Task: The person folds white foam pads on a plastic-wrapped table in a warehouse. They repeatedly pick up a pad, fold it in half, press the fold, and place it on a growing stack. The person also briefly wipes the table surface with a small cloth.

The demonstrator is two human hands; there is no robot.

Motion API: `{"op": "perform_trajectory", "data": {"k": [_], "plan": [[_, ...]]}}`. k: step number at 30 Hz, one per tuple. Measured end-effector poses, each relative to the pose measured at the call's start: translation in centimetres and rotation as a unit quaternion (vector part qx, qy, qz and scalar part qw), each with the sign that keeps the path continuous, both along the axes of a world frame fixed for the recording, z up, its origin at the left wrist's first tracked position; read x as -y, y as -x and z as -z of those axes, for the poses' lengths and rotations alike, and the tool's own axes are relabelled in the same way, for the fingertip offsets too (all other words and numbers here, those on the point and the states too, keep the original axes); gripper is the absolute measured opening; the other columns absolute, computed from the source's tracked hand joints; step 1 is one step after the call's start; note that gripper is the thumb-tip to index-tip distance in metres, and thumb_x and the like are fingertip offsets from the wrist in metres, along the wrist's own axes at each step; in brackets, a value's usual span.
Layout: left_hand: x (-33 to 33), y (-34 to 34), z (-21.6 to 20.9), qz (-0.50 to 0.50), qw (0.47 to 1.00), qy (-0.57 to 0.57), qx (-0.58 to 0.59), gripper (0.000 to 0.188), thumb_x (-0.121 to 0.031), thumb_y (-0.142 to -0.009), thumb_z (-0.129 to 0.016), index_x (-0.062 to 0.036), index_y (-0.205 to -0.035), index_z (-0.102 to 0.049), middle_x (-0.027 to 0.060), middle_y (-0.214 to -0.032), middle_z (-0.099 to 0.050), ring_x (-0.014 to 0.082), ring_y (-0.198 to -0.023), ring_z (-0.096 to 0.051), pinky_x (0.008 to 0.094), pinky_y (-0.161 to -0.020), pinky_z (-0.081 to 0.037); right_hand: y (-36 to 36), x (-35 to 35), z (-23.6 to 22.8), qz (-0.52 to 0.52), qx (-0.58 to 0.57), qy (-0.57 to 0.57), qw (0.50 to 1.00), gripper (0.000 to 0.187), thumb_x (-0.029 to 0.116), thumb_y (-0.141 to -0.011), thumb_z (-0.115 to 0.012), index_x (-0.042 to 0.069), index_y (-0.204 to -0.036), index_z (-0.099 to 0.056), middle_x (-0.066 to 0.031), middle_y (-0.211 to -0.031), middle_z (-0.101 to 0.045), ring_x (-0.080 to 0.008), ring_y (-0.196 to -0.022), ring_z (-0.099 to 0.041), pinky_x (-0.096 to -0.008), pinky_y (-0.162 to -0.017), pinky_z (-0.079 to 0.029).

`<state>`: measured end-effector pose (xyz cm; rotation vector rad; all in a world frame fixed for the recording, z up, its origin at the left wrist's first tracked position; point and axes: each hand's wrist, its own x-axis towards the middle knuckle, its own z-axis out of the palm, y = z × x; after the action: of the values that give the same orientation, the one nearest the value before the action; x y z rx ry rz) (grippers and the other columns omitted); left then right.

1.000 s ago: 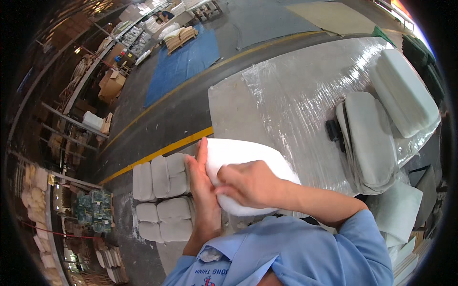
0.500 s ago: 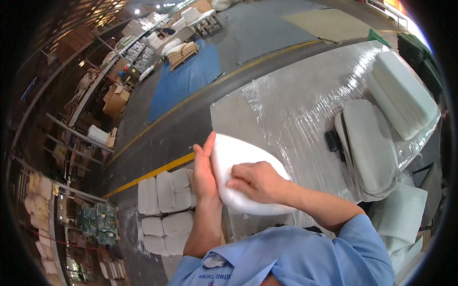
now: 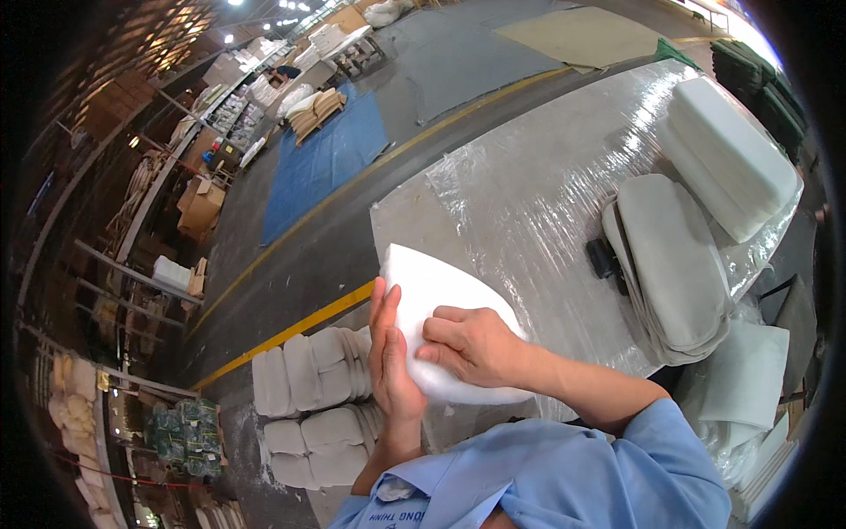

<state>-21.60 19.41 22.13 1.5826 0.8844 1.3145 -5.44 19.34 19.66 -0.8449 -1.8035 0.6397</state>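
A white, soft-looking padded piece (image 3: 467,278), rounded at one side and pointed at its far end, is in front of my chest at the table's near edge. My left hand (image 3: 394,361) lies along its left edge, fingers stretched out and palm against the side. On its top face my right hand (image 3: 471,346) is closed, fingers curled and thumb pressed in against the white material. Whether a thin film or the pad itself is pinched there is hard to see. The pad's underside is hidden.
A plastic-covered table (image 3: 538,203) carries grey cushions (image 3: 674,256) and a stack of white pads (image 3: 731,150) on the right. Bundled grey cushions (image 3: 308,375) sit on the floor at left. Storage racks (image 3: 141,220) line the far left; a blue sheet (image 3: 326,172) lies beyond.
My left hand has slid down the pad's left edge toward me, its fingertips now below the pointed end. The right hand stays closed at about the same spot. The whole view has shifted slightly.
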Motion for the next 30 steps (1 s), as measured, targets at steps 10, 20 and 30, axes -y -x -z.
{"op": "perform_trajectory", "data": {"k": [10,20,30], "plan": [[-1.0,0.3,-0.2,-0.014,0.999,0.016,-0.042,0.059,-0.02,-0.108,-0.04,0.0028,-0.162,-0.037,0.0164,-0.176,-0.018,0.0323,-0.161,-0.024,0.0503,-0.13,-0.025,0.5,-3.5,2.7,0.068,0.001,0.099,0.993,0.036,0.035,-0.107,-0.06,0.005,-0.089,-0.067,-0.0212,-0.08,-0.07,-0.0418,-0.079,-0.069,-0.0502,-0.072,-0.054],[-0.7,1.0,1.3,-0.019,1.0,0.008,0.0,0.06,-0.031,-0.112,-0.035,0.0019,-0.162,-0.038,0.0149,-0.175,-0.023,0.0312,-0.16,-0.026,0.0486,-0.129,-0.028,-0.1,-2.1,-1.7,0.001,0.009,0.059,0.998,0.034,0.036,-0.106,-0.059,0.003,-0.096,-0.063,-0.0224,-0.086,-0.071,-0.0439,-0.081,-0.069,-0.0528,-0.073,-0.053],[-0.6,2.2,-0.5,-0.086,0.984,-0.045,-0.152,0.054,-0.029,-0.116,-0.036,0.0032,-0.158,-0.045,0.0175,-0.172,-0.032,0.0285,-0.159,-0.03,0.0433,-0.127,-0.027,-2.2,-5.5,4.8,0.1,-0.02,0.232,0.967,0.029,0.031,-0.107,-0.06,0.004,-0.107,-0.066,-0.0243,-0.089,-0.072,-0.0442,-0.088,-0.072,-0.0518,-0.079,-0.054]]}}
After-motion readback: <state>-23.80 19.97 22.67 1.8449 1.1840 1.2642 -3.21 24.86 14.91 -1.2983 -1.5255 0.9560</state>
